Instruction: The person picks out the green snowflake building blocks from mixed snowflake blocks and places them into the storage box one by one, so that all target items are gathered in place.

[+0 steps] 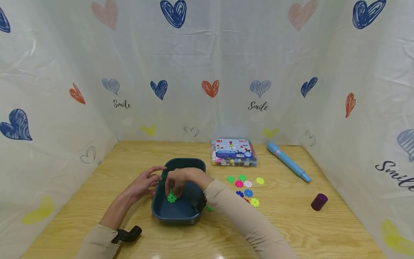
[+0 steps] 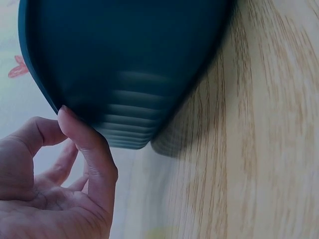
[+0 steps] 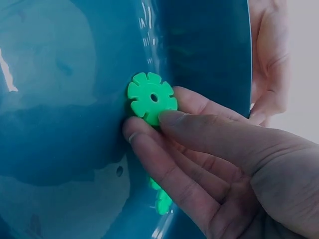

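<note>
My left hand [image 1: 143, 184] pinches the left rim of a dark blue plastic basin [image 1: 178, 218], as the left wrist view shows. The right hand [image 1: 178, 180] reaches down inside the basin. Between its thumb and fingers it holds a green notched disc [image 3: 152, 98] with a small hole in the middle, close to the basin's surface. Another green piece [image 3: 163, 201] lies in the basin, partly hidden behind the fingers in the right wrist view.
Several colourful notched discs [image 1: 248, 193] lie on the wooden table right of the basin, partly behind the right sleeve. Behind them stands a clear box [image 1: 234, 153] of small parts. Farther right are a light blue tube [image 1: 289, 162] and a dark purple cylinder [image 1: 319, 202].
</note>
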Tool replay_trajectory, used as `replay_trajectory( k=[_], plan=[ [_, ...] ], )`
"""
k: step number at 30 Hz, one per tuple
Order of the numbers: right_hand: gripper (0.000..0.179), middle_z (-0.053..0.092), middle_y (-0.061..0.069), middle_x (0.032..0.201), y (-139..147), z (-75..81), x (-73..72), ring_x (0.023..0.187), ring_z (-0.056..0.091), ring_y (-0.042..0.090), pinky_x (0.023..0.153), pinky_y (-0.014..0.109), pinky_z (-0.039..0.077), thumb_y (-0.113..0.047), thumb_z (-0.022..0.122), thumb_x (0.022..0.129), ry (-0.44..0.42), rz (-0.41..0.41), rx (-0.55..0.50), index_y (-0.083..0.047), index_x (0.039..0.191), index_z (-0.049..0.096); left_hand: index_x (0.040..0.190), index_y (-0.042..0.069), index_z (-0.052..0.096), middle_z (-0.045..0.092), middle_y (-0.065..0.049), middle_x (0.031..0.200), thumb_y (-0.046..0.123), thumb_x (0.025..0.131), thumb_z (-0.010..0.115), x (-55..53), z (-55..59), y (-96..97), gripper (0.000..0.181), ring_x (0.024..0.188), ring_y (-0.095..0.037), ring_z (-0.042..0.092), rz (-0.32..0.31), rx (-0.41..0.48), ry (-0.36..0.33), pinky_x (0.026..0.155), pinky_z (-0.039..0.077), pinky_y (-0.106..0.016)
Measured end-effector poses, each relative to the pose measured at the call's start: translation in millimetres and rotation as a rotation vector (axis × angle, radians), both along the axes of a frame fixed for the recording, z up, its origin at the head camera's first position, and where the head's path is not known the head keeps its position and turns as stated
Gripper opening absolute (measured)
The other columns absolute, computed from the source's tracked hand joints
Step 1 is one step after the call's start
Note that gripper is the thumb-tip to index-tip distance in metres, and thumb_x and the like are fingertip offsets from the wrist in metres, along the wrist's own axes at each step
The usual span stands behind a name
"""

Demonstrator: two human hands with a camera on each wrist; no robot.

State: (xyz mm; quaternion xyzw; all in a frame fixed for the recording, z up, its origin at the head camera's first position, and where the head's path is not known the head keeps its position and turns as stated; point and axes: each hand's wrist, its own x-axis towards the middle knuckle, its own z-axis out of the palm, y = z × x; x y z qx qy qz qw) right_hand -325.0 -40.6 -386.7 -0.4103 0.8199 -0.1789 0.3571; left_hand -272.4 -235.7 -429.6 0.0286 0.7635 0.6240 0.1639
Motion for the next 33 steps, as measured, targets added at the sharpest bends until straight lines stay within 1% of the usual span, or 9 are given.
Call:
replay_trajectory(
  k=[3, 10, 13, 16, 21, 24, 26, 29, 33],
  plan=[
    [0.023, 0.069, 0.003, 0.093, 1, 0.2, 0.2, 0.075, 0.071, 0.015, 0.072, 0.028, 0.059, 0.004, 0.065, 0.089, 0.006, 0.001, -0.001, -0.009, 0.105, 0.074, 0.148, 0.019, 0.038, 0.056, -0.005, 0.117, 0.021, 0.101, 0.05, -0.6, -1.1, 0.1, 0.048, 0.099, -0.016, 0.064, -0.009, -0.001, 0.004, 0.065, 0.051, -0.029],
    [0.023, 0.071, 0.005, 0.098, 7, 7.9, 0.9, 0.079, 0.071, 0.012, 0.069, 0.022, 0.058, 0.0, 0.064, 0.091, 0.079, 0.018, -0.018, -0.009, 0.11, 0.073, 0.147, 0.02, 0.039, 0.059, -0.003, 0.113, 0.02, 0.102, 0.049, -2.8, -3.5, 1.1, 0.046, 0.096, -0.016, 0.066, -0.008, 0.019, 0.0, 0.063, 0.052, -0.027],
    [0.023, 0.072, 0.006, 0.101, 13, 14.5, 1.2, 0.08, 0.073, 0.012, 0.07, 0.023, 0.058, -0.002, 0.063, 0.092, 0.111, 0.021, -0.027, -0.01, 0.111, 0.073, 0.147, 0.02, 0.039, 0.06, -0.004, 0.114, 0.019, 0.102, 0.048, -4.1, -4.3, 2.7, 0.046, 0.097, -0.016, 0.066, -0.008, 0.03, -0.006, 0.065, 0.054, -0.029],
    [0.024, 0.074, 0.006, 0.101, 24, 22.8, 0.4, 0.08, 0.073, 0.012, 0.07, 0.02, 0.057, -0.005, 0.062, 0.093, 0.17, 0.043, -0.028, -0.01, 0.114, 0.072, 0.147, 0.021, 0.039, 0.058, -0.008, 0.116, 0.018, 0.101, 0.048, -4.8, -4.6, 4.1, 0.046, 0.098, -0.017, 0.065, 0.005, 0.033, -0.014, 0.067, 0.055, -0.03],
    [0.027, 0.074, 0.011, 0.107, 51, 38.1, -3.5, 0.087, 0.074, 0.017, 0.071, 0.018, 0.055, -0.008, 0.061, 0.096, 0.224, 0.094, -0.062, -0.005, 0.122, 0.068, 0.146, 0.022, 0.041, 0.052, -0.012, 0.123, 0.019, 0.102, 0.049, -4.2, -4.0, 4.7, 0.046, 0.097, -0.018, 0.062, 0.027, 0.008, -0.012, 0.064, 0.053, -0.029],
    [0.029, 0.072, 0.011, 0.11, 73, 45.4, -4.9, 0.091, 0.072, 0.022, 0.072, 0.019, 0.055, -0.01, 0.06, 0.097, 0.247, 0.095, -0.08, -0.006, 0.124, 0.066, 0.146, 0.022, 0.042, 0.051, -0.011, 0.125, 0.019, 0.102, 0.049, -3.3, -3.0, 4.4, 0.045, 0.095, -0.017, 0.062, 0.036, -0.002, -0.011, 0.062, 0.051, -0.027],
    [0.029, 0.072, 0.012, 0.108, 88, 48.6, -4.4, 0.09, 0.071, 0.023, 0.071, 0.02, 0.054, -0.013, 0.059, 0.097, 0.263, 0.081, -0.089, -0.008, 0.126, 0.065, 0.145, 0.023, 0.042, 0.05, -0.011, 0.124, 0.019, 0.101, 0.05, -2.5, -2.5, 4.4, 0.045, 0.093, -0.017, 0.062, 0.042, -0.002, -0.012, 0.062, 0.051, -0.027],
    [0.028, 0.072, 0.008, 0.106, 113, 50.6, -1.0, 0.087, 0.071, 0.02, 0.073, 0.02, 0.054, -0.015, 0.059, 0.098, 0.29, 0.042, -0.111, -0.012, 0.125, 0.066, 0.146, 0.022, 0.042, 0.05, -0.012, 0.127, 0.019, 0.101, 0.05, -1.6, -2.2, 4.1, 0.045, 0.093, -0.017, 0.062, 0.041, -0.006, -0.009, 0.062, 0.051, -0.026],
    [0.027, 0.072, 0.004, 0.107, 144, 47.4, 6.0, 0.089, 0.071, 0.014, 0.077, 0.021, 0.054, -0.015, 0.061, 0.097, 0.297, -0.011, -0.153, -0.011, 0.123, 0.067, 0.146, 0.021, 0.041, 0.048, -0.013, 0.129, 0.019, 0.102, 0.049, -0.2, -0.9, 3.3, 0.045, 0.094, -0.018, 0.062, 0.041, -0.016, -0.006, 0.061, 0.05, -0.026]
  ],
)
